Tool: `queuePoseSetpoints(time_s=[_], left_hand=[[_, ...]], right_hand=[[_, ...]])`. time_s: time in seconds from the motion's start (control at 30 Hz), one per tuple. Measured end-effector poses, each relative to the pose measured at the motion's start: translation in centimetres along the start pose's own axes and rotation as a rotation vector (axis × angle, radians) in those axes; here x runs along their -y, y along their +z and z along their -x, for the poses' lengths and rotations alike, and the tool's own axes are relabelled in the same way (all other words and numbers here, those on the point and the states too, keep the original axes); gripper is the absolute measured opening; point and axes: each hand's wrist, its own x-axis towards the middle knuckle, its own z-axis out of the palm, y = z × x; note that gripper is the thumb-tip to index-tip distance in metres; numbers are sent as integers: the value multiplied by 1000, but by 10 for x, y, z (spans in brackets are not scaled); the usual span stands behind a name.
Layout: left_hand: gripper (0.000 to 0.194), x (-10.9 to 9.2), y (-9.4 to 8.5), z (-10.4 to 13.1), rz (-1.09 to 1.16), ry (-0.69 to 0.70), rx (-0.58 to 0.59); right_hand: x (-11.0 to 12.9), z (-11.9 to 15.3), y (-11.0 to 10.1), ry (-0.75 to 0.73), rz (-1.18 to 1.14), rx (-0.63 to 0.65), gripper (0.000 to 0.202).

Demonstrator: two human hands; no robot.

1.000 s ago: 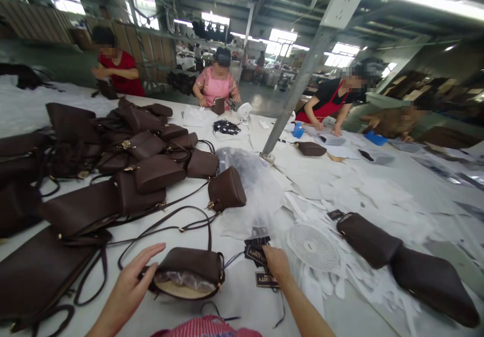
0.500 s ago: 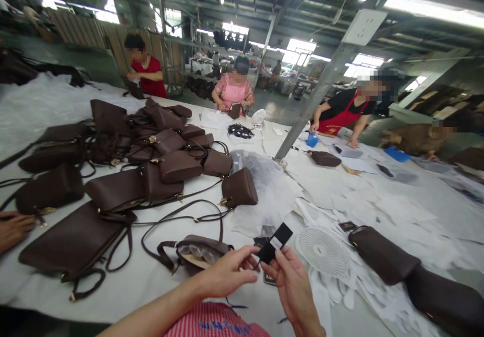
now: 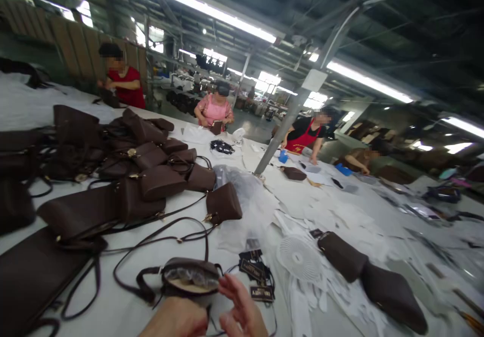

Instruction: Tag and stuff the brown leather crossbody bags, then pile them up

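An open dark brown bag, with clear plastic stuffing and a pale lining, lies right in front of my hands. My left hand is at its near side, fingers curled; what they hold is hidden. Just right of it my right hand has its fingers apart near the bag's right end, with nothing visible in it. A thin dark cord runs between the hands. Several black tags with gold print lie right of the bag. A long brown strap loops to the left.
Many brown bags are piled on the left of the white table. A white fan lies right of the tags, with two brown bags beyond. A grey post rises mid-table. Several people work across the table, one in a pink apron.
The view has swung right and up. Both hands have moved down and left toward the open bag, and the black tag between my fingers is out of sight.
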Motion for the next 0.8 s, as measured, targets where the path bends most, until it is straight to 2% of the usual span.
queuePoseSetpoints(time_s=[0.07,0.1,0.17,0.23,0.33,0.43,0.5,0.57,0.63,0.7,0.8], left_hand=[[13,-14,-11,6,-61,-1,42],[11,-19,-18,10,-79,-16,51],[13,-22,-30,19,-90,-58,67],[17,-16,-39,32,-89,-120,59],[24,5,-41,53,24,-194,13],[25,38,-33,66,311,-267,-2],[25,65,-25,69,521,-376,-27],[21,92,-15,66,747,-528,-156],[12,117,-4,59,1007,-629,-407],[11,136,4,50,1192,-638,-562],[32,150,12,38,1406,-593,-669]], right_hand=[[12,1,31,64,-65,265,75],[17,2,44,111,-66,324,72],[24,3,62,206,4,351,51],[27,2,72,232,134,391,27],[28,-5,77,97,379,498,21],[28,-18,80,-23,588,582,28],[29,-27,82,-53,720,589,32],[31,-38,85,-88,816,565,30],[32,-48,90,-106,830,551,28],[31,-59,96,-90,777,544,29],[23,-72,109,-85,730,492,30]])
